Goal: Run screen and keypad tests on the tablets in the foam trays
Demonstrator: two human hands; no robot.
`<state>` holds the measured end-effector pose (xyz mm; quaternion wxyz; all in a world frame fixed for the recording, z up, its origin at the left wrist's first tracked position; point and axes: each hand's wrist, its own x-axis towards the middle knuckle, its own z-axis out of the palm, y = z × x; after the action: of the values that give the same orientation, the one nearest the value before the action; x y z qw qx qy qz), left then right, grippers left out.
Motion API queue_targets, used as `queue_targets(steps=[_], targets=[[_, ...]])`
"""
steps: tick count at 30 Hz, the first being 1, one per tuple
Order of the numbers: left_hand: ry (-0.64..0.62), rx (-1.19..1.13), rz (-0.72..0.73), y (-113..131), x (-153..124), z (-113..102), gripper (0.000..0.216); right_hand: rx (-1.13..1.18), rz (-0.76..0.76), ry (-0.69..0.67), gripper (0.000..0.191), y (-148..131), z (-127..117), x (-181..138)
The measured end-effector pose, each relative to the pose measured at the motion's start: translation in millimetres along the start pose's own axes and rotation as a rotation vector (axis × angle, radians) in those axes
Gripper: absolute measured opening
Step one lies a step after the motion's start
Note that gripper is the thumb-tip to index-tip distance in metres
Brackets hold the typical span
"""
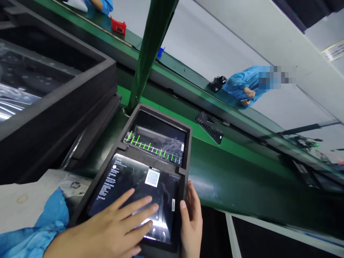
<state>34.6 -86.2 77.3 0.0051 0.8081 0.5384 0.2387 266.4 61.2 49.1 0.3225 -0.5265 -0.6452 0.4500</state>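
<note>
A black foam tray with two compartments lies in front of me. In its near compartment is a tablet whose lit screen shows white text and a QR code. The far compartment holds another tablet with rows of green text. My left hand lies over the near tablet's screen with fingers spread; whether it presses on the glass I cannot tell. On the tray's right side wall rests my right hand, thumb on the rim and fingers along the outer side, partly hidden by the wall.
More foam trays with film-covered screens are stacked at left. A green post rises behind my tray. Another tablet lies on the green belt. Across the line are a person in blue and a red bin.
</note>
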Motion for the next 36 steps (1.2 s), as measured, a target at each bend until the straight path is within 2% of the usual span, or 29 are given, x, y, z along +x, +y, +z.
queue_targets(steps=[3,7,10,13,20,22,24,26,28,30,33,36], targets=[[0.076,0.008,-0.189,-5.0,-17.9,-3.2,0.042,0.003,0.029,0.005,0.057,0.1,-0.7,-0.5],[0.183,-0.042,-0.459,-24.3,-58.9,8.5,0.04,-0.016,0.048,0.01,0.058,0.5,-0.5,1.1],[0.23,-0.049,-0.619,-33.8,-79.0,13.3,0.041,-0.003,0.053,0.016,0.058,-0.3,0.2,3.2],[0.247,-0.104,-0.666,-33.2,-86.5,11.6,0.042,0.027,0.062,0.023,0.059,-1.8,1.6,3.7],[0.123,-0.122,-0.557,-26.9,-93.6,11.9,0.042,0.04,0.084,0.051,0.056,-3.8,4.4,1.7],[0.145,-0.142,-0.577,-27.7,-97.5,14.7,0.043,0.05,0.089,0.061,0.056,-4.1,4.7,1.7],[0.231,-0.196,-0.677,-27.5,-102.9,19.6,0.049,0.079,0.094,0.083,0.055,-3.0,4.2,1.4],[0.331,-0.291,-0.87,-25.3,-109.2,27.2,0.055,0.085,0.118,0.117,0.056,0.5,2.6,0.0],[0.375,-0.442,-1.074,-21.1,-114.6,36.6,0.056,0.042,0.192,0.134,0.058,5.2,0.3,-2.2],[0.382,-0.608,-1.208,-15.9,-117.6,45.1,0.053,0.014,0.297,0.134,0.06,9.0,-1.5,-4.1],[0.423,-0.782,-1.273,-8.6,-116.1,51.3,0.05,0.129,0.387,0.148,0.062,9.2,-1.7,-1.9],[0.464,-0.798,-1.283,-4.6,-109.8,50.0,0.053,0.306,0.416,0.144,0.063,7.5,-0.5,7.1]])
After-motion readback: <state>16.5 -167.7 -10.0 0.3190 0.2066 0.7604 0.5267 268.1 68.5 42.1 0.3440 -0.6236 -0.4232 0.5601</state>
